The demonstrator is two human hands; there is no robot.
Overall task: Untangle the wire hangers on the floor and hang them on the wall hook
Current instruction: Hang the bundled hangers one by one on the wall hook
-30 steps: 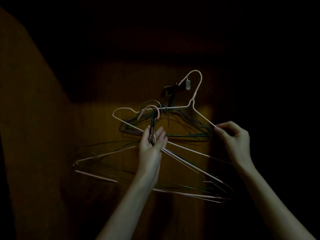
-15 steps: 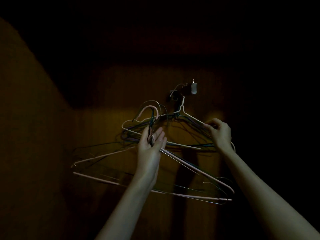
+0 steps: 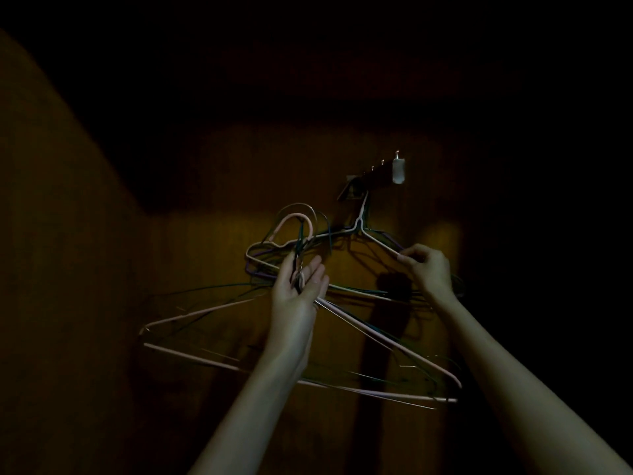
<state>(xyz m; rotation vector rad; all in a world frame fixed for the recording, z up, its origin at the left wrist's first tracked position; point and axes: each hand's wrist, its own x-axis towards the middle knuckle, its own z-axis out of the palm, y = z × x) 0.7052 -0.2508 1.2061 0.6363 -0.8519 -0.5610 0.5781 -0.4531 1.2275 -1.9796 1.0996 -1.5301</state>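
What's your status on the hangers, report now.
Left hand grips a bundle of hangers by the necks. Right hand pinches white hanger, its neck up at wall hook rack. Nothing blocking; lighting dim.

A hook rail (image 3: 373,174) is sitting on the wall (image 3: 205,200), up and right of centre. One hanger (image 3: 380,242) is hanging from the rail's left end, with more hangers (image 3: 342,265) bunching behind it. The right hand (image 3: 428,269) is pinching that hanger's right shoulder wire. To the left, the left hand (image 3: 299,286) is holding a bundle of hangers (image 3: 308,354) by the necks; the bundle is spreading below and in front of the hung ones.
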